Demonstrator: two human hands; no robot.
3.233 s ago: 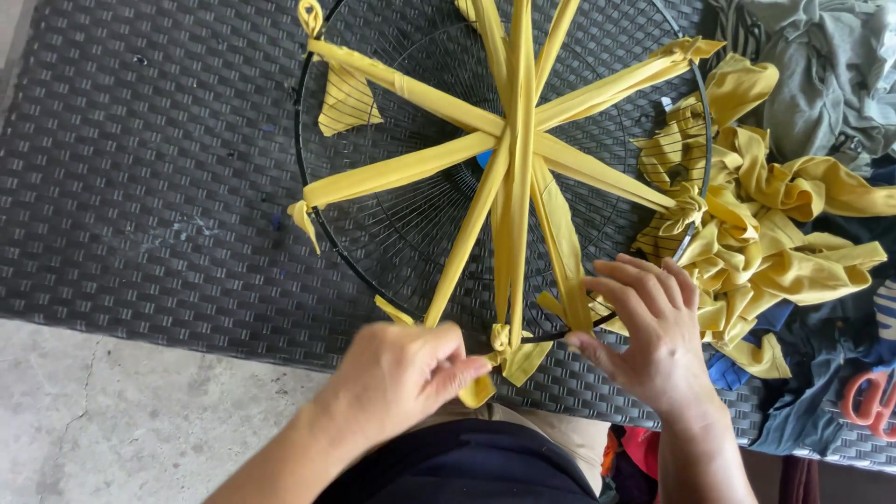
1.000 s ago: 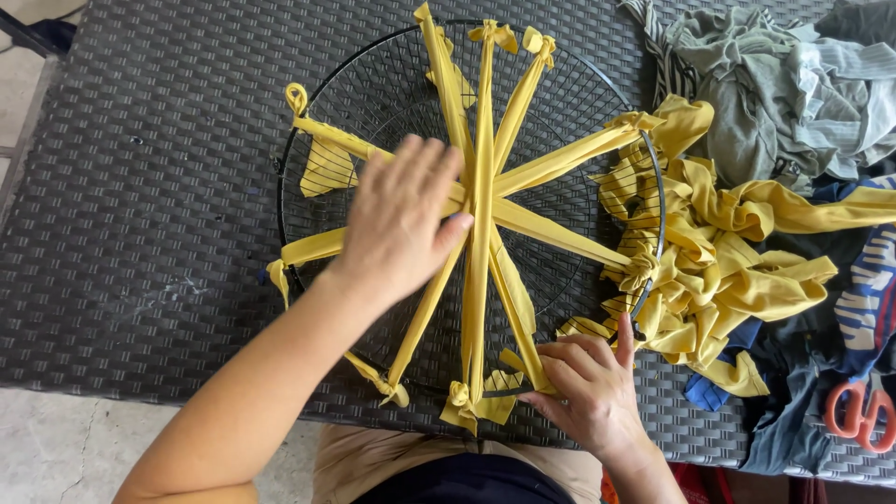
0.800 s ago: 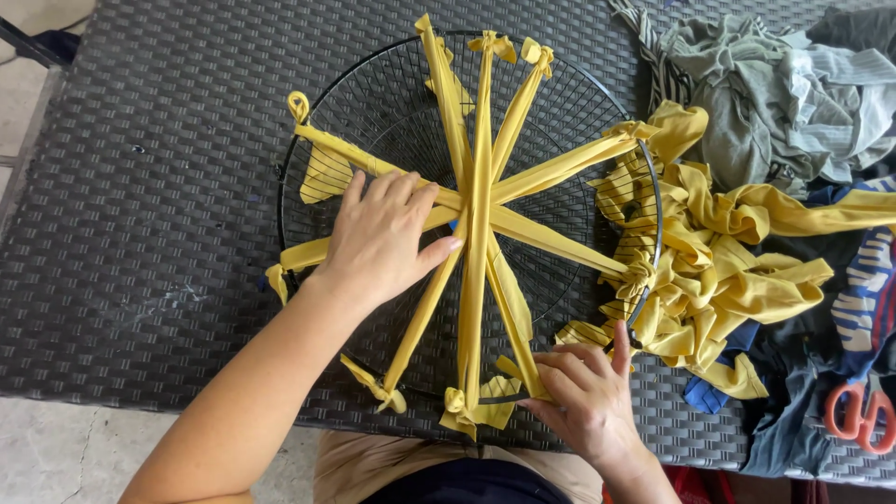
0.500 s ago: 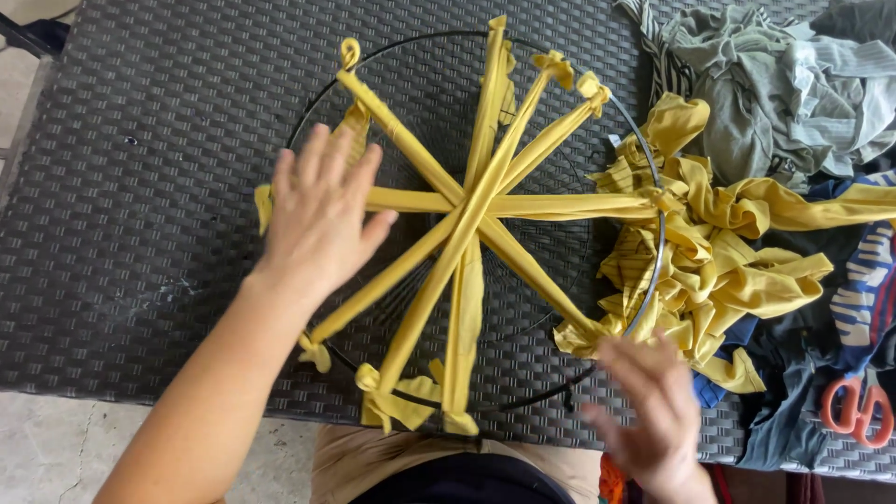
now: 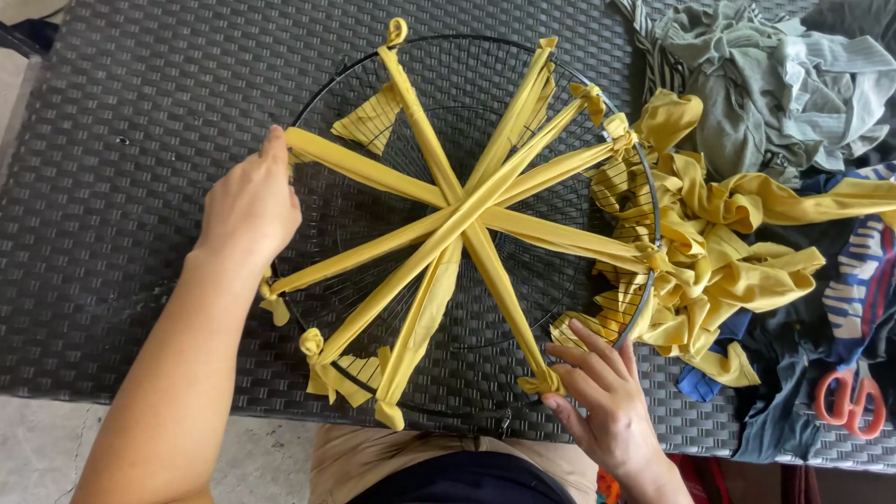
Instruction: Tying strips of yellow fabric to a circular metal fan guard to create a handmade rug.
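Right at the near edge, the right hand (image 5: 605, 403) lies flat on the wire hoop (image 5: 329, 77), fingers spread wide and loose, holding nothing. The fingertips (image 5: 560, 352) rest on the wire grille and rim, just beside a knotted end of yellow strip (image 5: 543, 382) to their left. Straight past those fingertips, a heap of yellow cloth (image 5: 719, 280) spills over the hoop's rim and onto the woven mat (image 5: 112, 121). Well off to the right of the hand, orange-handled scissors (image 5: 847, 399) lie on dark printed fabric (image 5: 854, 308).

Across now to the left hand (image 5: 247, 205), at the hoop's left rim. The fingers curl over the edge and the thumb (image 5: 273, 145) presses against the end of a yellow strip there; whether the fingers truly clamp the rim I cannot tell, since the back of the hand hides them. Just below the wrist, another knotted strip end (image 5: 273, 303) hangs off the rim.

Between the two hands the yellow strips (image 5: 457, 210) cross at the hoop's middle like spokes, each tied out at the rim. Farthest off, beyond the right hand's reach, a pile of grey-green clothes (image 5: 784, 84) sits bunched on the mat.
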